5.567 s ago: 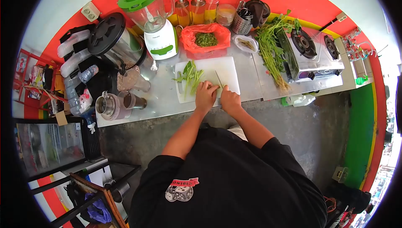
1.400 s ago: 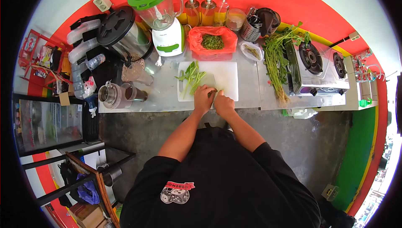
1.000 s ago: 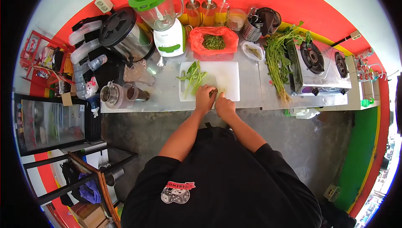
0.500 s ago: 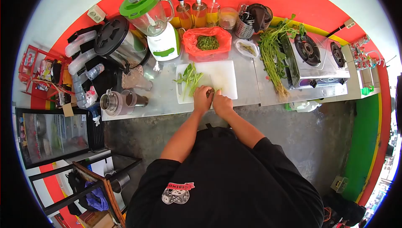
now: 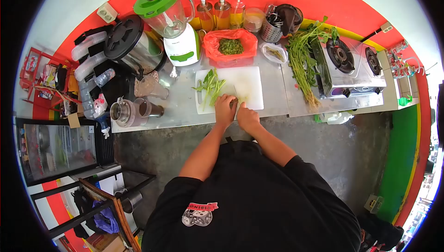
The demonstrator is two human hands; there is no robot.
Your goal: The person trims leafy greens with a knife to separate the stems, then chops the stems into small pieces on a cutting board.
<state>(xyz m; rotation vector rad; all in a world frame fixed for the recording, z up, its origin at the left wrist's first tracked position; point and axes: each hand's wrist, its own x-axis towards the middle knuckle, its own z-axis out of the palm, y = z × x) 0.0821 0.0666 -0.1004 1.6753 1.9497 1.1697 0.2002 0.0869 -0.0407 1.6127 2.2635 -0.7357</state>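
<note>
A white cutting board (image 5: 252, 78) lies on the metal table. Leafy green stems (image 5: 211, 87) rest on its left part. My left hand (image 5: 225, 108), fingers curled, is at the lower middle of the board, closed on something I cannot make out. Right beside it, my right hand (image 5: 248, 118) is closed round the handle end of a knife (image 5: 237, 90), whose blade points away from me between the hands. Small pale green bits lie near the blade. Behind the board stands a red plastic bag (image 5: 212, 49) holding chopped greens (image 5: 231, 46).
A blender (image 5: 181, 46), a steel container with black lid (image 5: 124, 37) and jars (image 5: 122, 112) stand left. Pump bottles (image 5: 222, 12) line the wall. A small bag (image 5: 274, 53), bundled greens (image 5: 303, 67) and a gas stove (image 5: 354, 80) are right.
The camera view has shifted slightly. Both hands stay close together at the board's lower middle, a little left of where they were in the oldest frame. The leafy stems have not visibly moved.
</note>
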